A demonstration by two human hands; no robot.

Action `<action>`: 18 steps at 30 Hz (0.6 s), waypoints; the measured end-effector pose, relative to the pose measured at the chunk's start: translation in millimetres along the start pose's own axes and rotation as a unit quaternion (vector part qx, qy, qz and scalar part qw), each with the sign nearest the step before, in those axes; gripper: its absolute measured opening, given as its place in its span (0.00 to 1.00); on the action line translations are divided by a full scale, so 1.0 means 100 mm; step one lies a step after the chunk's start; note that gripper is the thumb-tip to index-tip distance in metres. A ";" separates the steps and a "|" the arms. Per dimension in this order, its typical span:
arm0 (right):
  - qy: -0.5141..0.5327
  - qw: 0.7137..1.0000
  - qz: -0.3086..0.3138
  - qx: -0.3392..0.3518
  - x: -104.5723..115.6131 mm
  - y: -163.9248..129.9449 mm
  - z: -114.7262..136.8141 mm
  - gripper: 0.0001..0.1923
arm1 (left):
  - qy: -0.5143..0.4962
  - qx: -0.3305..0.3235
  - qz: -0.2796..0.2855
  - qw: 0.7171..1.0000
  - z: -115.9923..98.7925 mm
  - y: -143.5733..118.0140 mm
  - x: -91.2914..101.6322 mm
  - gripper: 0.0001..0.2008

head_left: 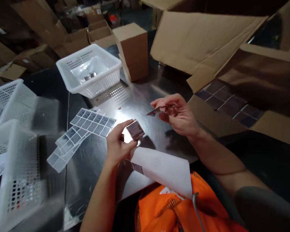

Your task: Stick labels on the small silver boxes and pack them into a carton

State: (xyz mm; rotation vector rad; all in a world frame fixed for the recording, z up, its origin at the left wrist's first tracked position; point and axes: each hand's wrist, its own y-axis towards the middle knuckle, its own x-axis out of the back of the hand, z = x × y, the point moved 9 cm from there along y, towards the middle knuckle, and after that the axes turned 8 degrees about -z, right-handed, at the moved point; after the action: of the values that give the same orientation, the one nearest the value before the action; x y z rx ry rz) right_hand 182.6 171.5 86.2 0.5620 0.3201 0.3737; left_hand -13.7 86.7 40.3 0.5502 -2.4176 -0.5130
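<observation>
Between the thumb and fingers of my left hand [119, 141] is a small dark box [134, 130] with fine print on its face. My right hand [175, 114], raised to the right of it, pinches a small dark label [154, 111] by one end. The label and the box are apart. Below my hands a curled white sheet [163, 167] lies against the table's near edge, with a dark label on its left part. Left of my left hand, sheets of grey labels [93, 121] overlap on the metal table [87, 170].
A white plastic basket [94, 87] with a few small items stands at the back. Beside it is a brown carton [135, 51]. At right an open cardboard box [205, 116] holds rows of small dark boxes [228, 100]. More white baskets [12, 135] are at left.
</observation>
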 end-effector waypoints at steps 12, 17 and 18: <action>-0.015 0.949 0.078 -0.304 -0.28 -0.40 -0.47 0.36 | 0.082 -0.080 0.038 0.993 -0.12 -0.06 -0.12 0.24; -0.014 0.950 0.067 -0.305 -0.27 -0.42 -0.50 0.34 | 0.091 -0.088 0.047 0.991 -0.16 -0.07 -0.14 0.24; -0.018 0.949 0.069 -0.307 -0.27 -0.42 -0.51 0.34 | 0.091 -0.089 0.047 0.991 -0.17 -0.07 -0.14 0.24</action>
State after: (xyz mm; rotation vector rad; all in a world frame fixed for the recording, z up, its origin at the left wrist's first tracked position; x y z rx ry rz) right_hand 149.1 150.0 26.7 -0.0232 0.1152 0.5683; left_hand 9.4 84.0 43.1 0.3855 -2.1873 -0.6041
